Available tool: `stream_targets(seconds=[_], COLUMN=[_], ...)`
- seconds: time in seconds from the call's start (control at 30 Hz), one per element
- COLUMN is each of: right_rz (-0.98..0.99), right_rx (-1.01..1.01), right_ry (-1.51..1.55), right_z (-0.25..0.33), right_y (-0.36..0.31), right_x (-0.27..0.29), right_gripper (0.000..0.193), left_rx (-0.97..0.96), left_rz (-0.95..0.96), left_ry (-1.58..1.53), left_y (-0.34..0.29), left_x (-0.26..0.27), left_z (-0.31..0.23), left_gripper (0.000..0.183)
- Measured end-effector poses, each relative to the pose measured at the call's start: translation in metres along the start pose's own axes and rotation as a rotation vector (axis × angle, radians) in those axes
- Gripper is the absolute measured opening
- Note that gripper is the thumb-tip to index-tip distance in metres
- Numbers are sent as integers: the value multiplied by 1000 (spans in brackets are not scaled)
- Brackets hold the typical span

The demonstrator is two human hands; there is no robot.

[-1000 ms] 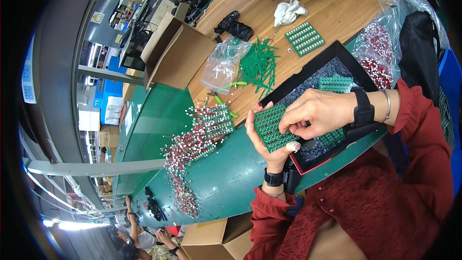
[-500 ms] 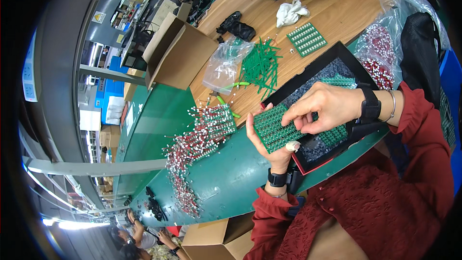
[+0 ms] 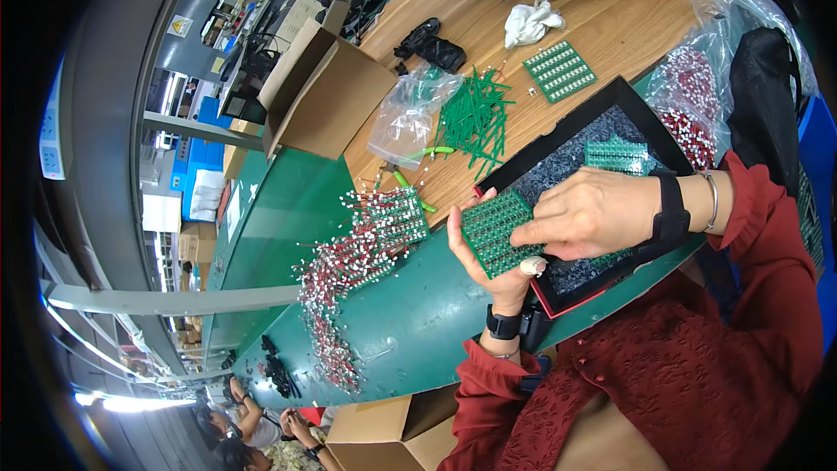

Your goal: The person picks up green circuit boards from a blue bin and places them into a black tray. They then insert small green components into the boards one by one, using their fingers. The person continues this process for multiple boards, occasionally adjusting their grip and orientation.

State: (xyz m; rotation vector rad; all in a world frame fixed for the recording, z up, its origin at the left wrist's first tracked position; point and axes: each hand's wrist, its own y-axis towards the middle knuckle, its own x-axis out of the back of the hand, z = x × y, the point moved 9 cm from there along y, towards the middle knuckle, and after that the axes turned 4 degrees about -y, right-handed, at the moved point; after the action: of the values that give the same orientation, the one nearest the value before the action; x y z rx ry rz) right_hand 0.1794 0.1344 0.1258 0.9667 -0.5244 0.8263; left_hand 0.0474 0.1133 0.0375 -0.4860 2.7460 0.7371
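Observation:
My left hand (image 3: pixel 503 290) grips a green circuit board panel (image 3: pixel 490 231) by its edges, thumb on the near side and fingers on the far side. One of its digits wears a pale cover (image 3: pixel 533 267). Curled over the panel's right part is my right hand (image 3: pixel 588 214), its index fingertip on the surface; anything pinched beneath is hidden. Both hands are over the left side of a black tray (image 3: pixel 558 137) strewn with small dark parts (image 3: pixel 623 119). Another green board (image 3: pixel 617 157) lies in the tray, just beyond my right hand.
Wired boards with red-and-white leads (image 3: pixel 349 253) lie left of my hands. Behind are green strips (image 3: pixel 475 118), a clear bag (image 3: pixel 410 118), green-handled pliers (image 3: pixel 403 180), a populated panel (image 3: pixel 560 71) and a white cloth (image 3: pixel 532 23). Cardboard boxes (image 3: pixel 327 100) stand around; co-workers (image 3: pixel 261 427) sit lower left.
My right hand has turned flatter and its fingers have shifted slightly across the panel, hiding the thumb. My left hand keeps its hold on the panel.

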Motion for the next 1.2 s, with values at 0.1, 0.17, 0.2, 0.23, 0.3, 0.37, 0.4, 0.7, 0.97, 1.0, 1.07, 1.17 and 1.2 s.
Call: stream_targets(seconds=[0.1,0.17,0.2,0.23,0.3,0.37,0.4,0.7,0.97,1.0,1.07,1.17,1.2], right_rz=[35,78,60,33,6,9,9,-37,-83,-79,-80,-84,-85], right_rx=[66,79,82,91,42,-80,-84,-115,-112,-97,-103,-100,-98], right_ry=[12,23,37,53,114,201,254,420,366,343,336,329,326], right_z=[6,5,4,2,-6,-18,-18,-17,-12,-11,-11,-11,-11], right_y=[1,2,2,3,3,2,1,3,5,5,5,4,4], right_x=[-4,-8,-5,-2,4,6,6,-1,-3,-3,-4,-4,-4], right_gripper=[39,41,41,41,44,48,49,48,32,31,29,24,23], left_rx=[-32,-38,-28,-18,-8,-10,-2,-58,-106,-118,-93,-65,-53], left_rz=[42,52,44,37,38,42,44,125,197,206,188,164,157], left_ry=[44,47,35,22,-2,-3,-3,141,298,317,299,264,250], left_y=[0,0,0,0,0,0,0,3,4,4,3,2,2], left_x=[-2,-3,-2,-2,-1,-1,-1,-3,-2,-3,-2,-1,-1], left_z=[-3,-3,-3,-2,-1,-2,-1,-3,-6,-7,-5,-3,-2], left_gripper=[132,131,131,131,130,129,129,126,128,128,128,126,126])
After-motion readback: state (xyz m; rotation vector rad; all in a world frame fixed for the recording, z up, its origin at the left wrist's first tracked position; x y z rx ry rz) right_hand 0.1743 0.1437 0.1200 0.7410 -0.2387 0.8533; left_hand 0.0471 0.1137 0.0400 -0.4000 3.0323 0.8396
